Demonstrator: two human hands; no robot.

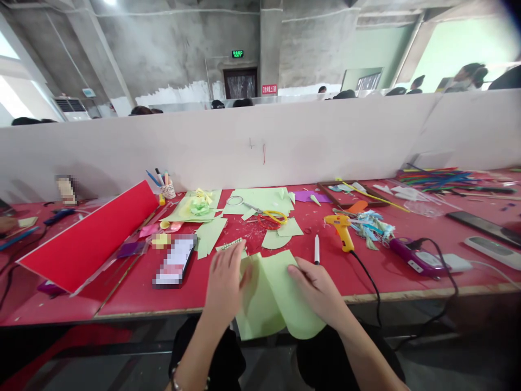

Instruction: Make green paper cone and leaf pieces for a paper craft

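Head view: right hand [319, 285], thumb [298, 275] atop paper [295, 304]

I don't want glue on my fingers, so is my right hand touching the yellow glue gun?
Apart. The head view shows bare red tabletop between the right hand and the yellow glue gun; that hand holds green paper.
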